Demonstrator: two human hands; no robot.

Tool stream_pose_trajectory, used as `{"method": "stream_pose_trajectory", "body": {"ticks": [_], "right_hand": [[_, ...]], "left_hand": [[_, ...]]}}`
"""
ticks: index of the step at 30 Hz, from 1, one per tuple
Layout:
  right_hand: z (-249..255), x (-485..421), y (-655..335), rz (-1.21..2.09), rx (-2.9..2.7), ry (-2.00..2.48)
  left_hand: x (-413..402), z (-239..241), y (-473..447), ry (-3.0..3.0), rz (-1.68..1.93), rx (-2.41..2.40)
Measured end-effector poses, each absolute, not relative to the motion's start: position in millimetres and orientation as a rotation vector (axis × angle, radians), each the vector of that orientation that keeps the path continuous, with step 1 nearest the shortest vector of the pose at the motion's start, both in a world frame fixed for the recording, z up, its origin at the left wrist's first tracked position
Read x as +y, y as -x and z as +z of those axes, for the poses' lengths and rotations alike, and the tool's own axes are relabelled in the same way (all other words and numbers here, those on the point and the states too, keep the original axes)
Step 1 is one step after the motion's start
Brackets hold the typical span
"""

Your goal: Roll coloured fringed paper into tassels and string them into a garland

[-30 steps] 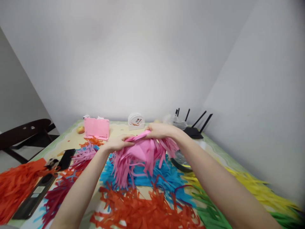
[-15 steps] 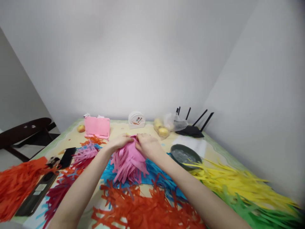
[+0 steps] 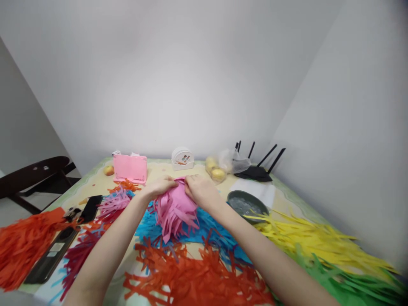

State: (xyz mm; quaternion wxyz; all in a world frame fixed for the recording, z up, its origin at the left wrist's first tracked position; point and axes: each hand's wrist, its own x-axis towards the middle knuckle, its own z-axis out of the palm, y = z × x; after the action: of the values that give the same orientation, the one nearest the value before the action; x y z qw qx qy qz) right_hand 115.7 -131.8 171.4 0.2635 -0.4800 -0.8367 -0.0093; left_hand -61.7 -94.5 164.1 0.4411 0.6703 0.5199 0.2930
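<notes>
Work surface: the table (image 3: 159, 168) carries several fringed sheets. The orange fringed sheet (image 3: 204, 278) lies nearest the person; the yellow fringed strips (image 3: 312, 238) and green fringed strips (image 3: 342, 280) lie at the right; the blue fringed sheet (image 3: 212, 229) lies behind the orange one. All are cut into strips and lie out of the hands.

Work in hand: the pink fringed sheet (image 3: 177, 208) is at table centre, raised in front of the blue sheet, strips hanging down. Its lower part is cut into fringe; its upper band is uncut. The right hand (image 3: 200, 189) pinches the band at its right side, thumb against bent fingers. The left hand (image 3: 162, 185) pinches it at its left side. Judged from this pose, cutting of the pink piece appears complete, while bunching of the band appears partly done. No tie or fastener is visible on it.

Limits of view: the arms cover parts of the blue, orange and green material. The lower edge of view cuts off the orange sheet. Exact fingertip contact is too small to confirm. The clear contents (image 3: 242, 206) of the dark bowl (image 3: 260, 207) cannot be identified.
</notes>
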Motion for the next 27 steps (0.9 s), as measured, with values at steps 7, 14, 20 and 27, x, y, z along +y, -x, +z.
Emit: {"method": "stream_pose_trajectory", "body": {"ticks": [7, 14, 20, 27], "right_hand": [[188, -138, -197, 0.287, -1.737, 1.124], [170, -165, -268, 0.807, -1.657, 1.016], [169, -160, -213, 0.645, -2.078, 1.322], [181, -100, -137, 0.925, -1.575, 0.981]], "left_hand": [[-76, 178, 94, -1.866, 0.805, 1.455], [-71, 189, 118, -2.183, 1.032, 1.744], [-79, 194, 101, -2.399, 1.121, 1.870], [-102, 177, 79, -2.858, 1.186, 1.429]]}}
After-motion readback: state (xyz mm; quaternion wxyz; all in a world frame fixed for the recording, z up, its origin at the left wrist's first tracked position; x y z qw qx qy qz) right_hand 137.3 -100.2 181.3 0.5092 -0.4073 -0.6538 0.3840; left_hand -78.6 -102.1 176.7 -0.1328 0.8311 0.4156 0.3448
